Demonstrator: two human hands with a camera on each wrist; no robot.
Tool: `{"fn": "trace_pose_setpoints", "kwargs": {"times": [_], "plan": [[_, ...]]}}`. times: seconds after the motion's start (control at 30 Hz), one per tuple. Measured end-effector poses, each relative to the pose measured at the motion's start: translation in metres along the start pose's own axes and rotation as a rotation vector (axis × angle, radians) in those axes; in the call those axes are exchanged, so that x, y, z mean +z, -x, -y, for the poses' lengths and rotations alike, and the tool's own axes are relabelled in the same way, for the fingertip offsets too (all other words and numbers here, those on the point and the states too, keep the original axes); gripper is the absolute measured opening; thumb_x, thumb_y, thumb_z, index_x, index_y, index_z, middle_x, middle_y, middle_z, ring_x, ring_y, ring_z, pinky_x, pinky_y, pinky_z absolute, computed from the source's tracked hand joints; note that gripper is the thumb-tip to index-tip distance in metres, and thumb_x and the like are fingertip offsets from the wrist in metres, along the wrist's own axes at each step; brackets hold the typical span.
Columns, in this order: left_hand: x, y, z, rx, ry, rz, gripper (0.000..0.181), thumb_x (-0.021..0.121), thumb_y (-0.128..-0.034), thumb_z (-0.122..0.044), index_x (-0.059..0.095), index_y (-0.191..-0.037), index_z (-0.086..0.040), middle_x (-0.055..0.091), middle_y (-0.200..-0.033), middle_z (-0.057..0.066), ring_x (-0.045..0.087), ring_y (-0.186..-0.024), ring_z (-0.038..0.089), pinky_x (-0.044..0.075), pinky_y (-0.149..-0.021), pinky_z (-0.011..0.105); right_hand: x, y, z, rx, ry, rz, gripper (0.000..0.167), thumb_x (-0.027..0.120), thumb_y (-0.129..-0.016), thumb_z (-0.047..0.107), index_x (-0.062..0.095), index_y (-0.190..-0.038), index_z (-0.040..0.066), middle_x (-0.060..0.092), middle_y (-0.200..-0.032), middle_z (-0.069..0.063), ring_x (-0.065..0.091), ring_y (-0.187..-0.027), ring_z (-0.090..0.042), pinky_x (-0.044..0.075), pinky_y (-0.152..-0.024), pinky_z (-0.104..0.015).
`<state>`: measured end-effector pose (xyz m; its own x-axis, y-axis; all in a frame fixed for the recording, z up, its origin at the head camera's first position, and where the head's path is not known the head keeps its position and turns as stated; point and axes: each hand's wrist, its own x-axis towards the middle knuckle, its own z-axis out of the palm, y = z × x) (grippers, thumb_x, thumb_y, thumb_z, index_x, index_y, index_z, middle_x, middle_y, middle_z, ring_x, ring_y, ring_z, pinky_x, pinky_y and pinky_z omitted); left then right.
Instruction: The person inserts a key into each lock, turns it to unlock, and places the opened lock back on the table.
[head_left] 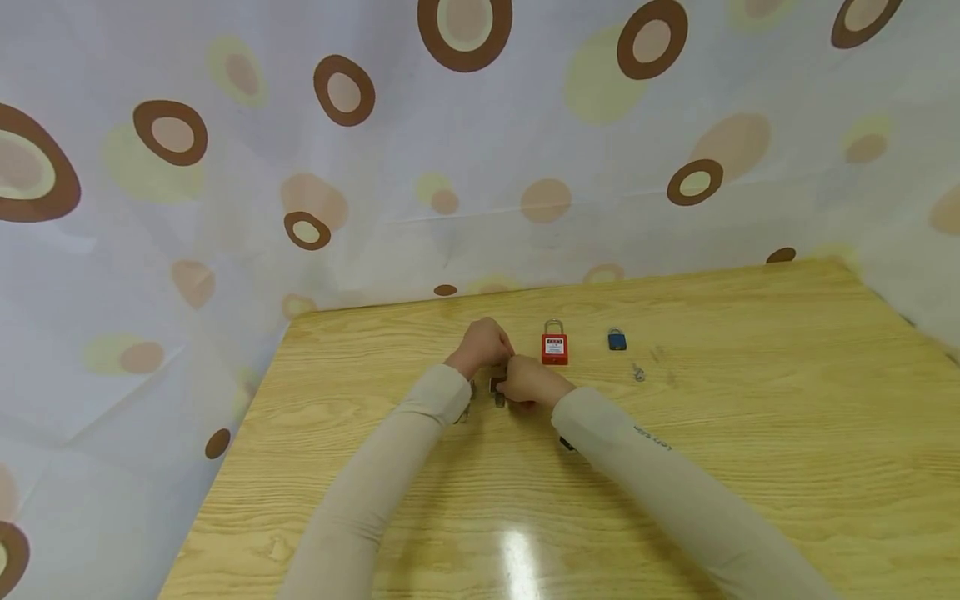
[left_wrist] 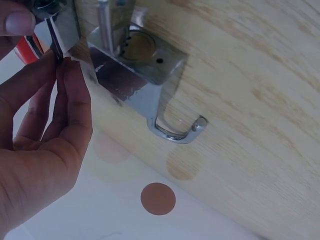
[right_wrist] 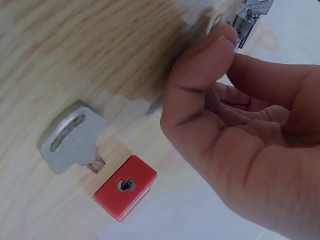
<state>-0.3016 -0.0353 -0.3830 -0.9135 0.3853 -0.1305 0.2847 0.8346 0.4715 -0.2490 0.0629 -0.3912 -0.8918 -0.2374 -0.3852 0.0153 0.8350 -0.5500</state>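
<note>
Both hands meet over the table. In the left wrist view my left hand (left_wrist: pixel 55 120) pinches a thin dark piece (left_wrist: pixel 55 40), seemingly a key seen edge-on, against a silver padlock (left_wrist: pixel 70 22). A thumb, seemingly of my right hand (right_wrist: pixel 215 110), lies beside that lock. The right hand's fingers curl in its own wrist view; its grip is partly hidden. Nearby is another silver padlock (left_wrist: pixel 125 87) with a dark face, its shackle (left_wrist: pixel 182 136) swung out and a key (left_wrist: pixel 111 25) standing in its base. A red padlock (head_left: pixel 555 348) stands beyond the right hand.
A blue padlock (head_left: pixel 617 340) stands farther right, with small keys (head_left: pixel 638 372) in front of it. More keys (head_left: pixel 463 414) lie by the left wrist. A dark object (head_left: pixel 567 444) shows beside the right sleeve. A patterned sheet (head_left: pixel 480 167) hangs behind the wooden table (head_left: pixel 750 400).
</note>
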Motion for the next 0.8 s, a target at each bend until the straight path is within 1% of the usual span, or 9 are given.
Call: {"fn": "trace_pose_setpoints", "kwargs": {"times": [0.07, 0.2, 0.27, 0.33, 0.43, 0.53, 0.6, 0.67, 0.8], "plan": [[0.0003, 0.0, 0.0008, 0.0, 0.001, 0.002, 0.014, 0.066, -0.086, -0.003, 0.077, -0.078, 0.0, 0.073, -0.077, 0.01, 0.063, -0.069, 0.017, 0.05, -0.063, 0.022, -0.0002, 0.0004, -0.0012, -0.008, -0.012, 0.01, 0.027, 0.056, -0.098, 0.014, 0.055, -0.074, 0.002, 0.049, -0.052, -0.005, 0.049, -0.043, -0.013, 0.042, -0.041, -0.023], [0.0011, -0.0015, 0.0026, -0.002, 0.013, -0.001, 0.015, 0.067, -0.0851, -0.003, 0.076, -0.075, 0.002, 0.072, -0.073, 0.011, 0.049, -0.055, 0.011, 0.043, -0.055, 0.02, -0.0005, 0.0006, -0.0031, -0.019, -0.035, 0.016, 0.029, 0.055, -0.099, 0.014, 0.056, -0.072, 0.002, 0.05, -0.052, -0.005, 0.051, -0.043, -0.014, 0.045, -0.042, -0.024], [0.0021, -0.0026, 0.0035, -0.003, 0.015, -0.001, 0.017, 0.067, -0.0852, -0.004, 0.076, -0.072, 0.003, 0.07, -0.066, 0.01, 0.043, -0.05, 0.009, 0.04, -0.052, 0.019, 0.0, -0.0003, -0.0035, -0.009, -0.04, 0.019, 0.03, 0.055, -0.099, 0.014, 0.055, -0.071, 0.002, 0.05, -0.053, -0.006, 0.052, -0.044, -0.014, 0.046, -0.043, -0.024], [0.0034, -0.0033, 0.0037, -0.009, 0.006, 0.001, 0.022, 0.067, -0.0855, -0.005, 0.074, -0.066, 0.002, 0.064, -0.057, 0.007, 0.04, -0.047, 0.009, 0.038, -0.05, 0.019, 0.0006, -0.0014, -0.0037, 0.008, -0.046, 0.022, 0.03, 0.055, -0.099, 0.014, 0.054, -0.071, 0.004, 0.051, -0.055, -0.006, 0.052, -0.045, -0.015, 0.047, -0.044, -0.025], [0.0047, -0.0034, 0.0036, -0.044, 0.002, 0.017, 0.034, 0.067, -0.0864, -0.005, 0.065, -0.053, -0.002, 0.05, -0.046, 0.0, 0.035, -0.043, 0.009, 0.034, -0.047, 0.02, 0.0017, -0.0025, -0.0041, 0.025, -0.047, 0.027, 0.029, 0.056, -0.098, 0.014, 0.054, -0.071, 0.004, 0.053, -0.056, -0.007, 0.054, -0.046, -0.016, 0.049, -0.045, -0.026], [0.005, -0.0024, 0.0031, -0.086, 0.012, 0.031, 0.044, 0.066, -0.0862, -0.004, 0.053, -0.045, -0.008, 0.04, -0.042, -0.003, 0.03, -0.042, 0.009, 0.03, -0.045, 0.021, 0.0022, -0.0031, -0.0046, 0.039, -0.061, 0.032, 0.026, 0.057, -0.098, 0.014, 0.057, -0.075, 0.002, 0.055, -0.058, -0.008, 0.056, -0.048, -0.016, 0.051, -0.047, -0.028], [0.0042, -0.0016, 0.0024, -0.103, 0.023, 0.028, 0.046, 0.067, -0.0854, -0.003, 0.05, -0.043, -0.009, 0.037, -0.041, -0.003, 0.029, -0.042, 0.009, 0.028, -0.044, 0.021, 0.0016, -0.0028, -0.0044, 0.04, -0.064, 0.029, 0.024, 0.058, -0.097, 0.015, 0.059, -0.078, 0.001, 0.057, -0.059, -0.008, 0.057, -0.048, -0.017, 0.052, -0.048, -0.028], [0.0031, -0.0013, 0.0015, -0.105, 0.023, 0.022, 0.046, 0.066, -0.0849, -0.002, 0.049, -0.043, -0.009, 0.037, -0.041, -0.003, 0.028, -0.042, 0.008, 0.027, -0.043, 0.021, 0.0004, -0.0021, -0.0041, 0.03, -0.063, 0.023, 0.021, 0.058, -0.097, 0.014, 0.059, -0.082, -0.001, 0.057, -0.061, -0.009, 0.058, -0.049, -0.017, 0.053, -0.049, -0.029], [0.0026, 0.0005, -0.0007, -0.105, 0.015, 0.013, 0.047, 0.065, -0.083, 0.001, 0.044, -0.042, -0.011, 0.033, -0.042, -0.003, 0.026, -0.042, 0.008, 0.025, -0.043, 0.021, 0.0007, 0.001, -0.0044, 0.007, -0.056, 0.005, 0.02, 0.058, -0.097, 0.013, 0.059, -0.083, -0.001, 0.057, -0.062, -0.009, 0.058, -0.049, -0.017, 0.053, -0.049, -0.029]]}}
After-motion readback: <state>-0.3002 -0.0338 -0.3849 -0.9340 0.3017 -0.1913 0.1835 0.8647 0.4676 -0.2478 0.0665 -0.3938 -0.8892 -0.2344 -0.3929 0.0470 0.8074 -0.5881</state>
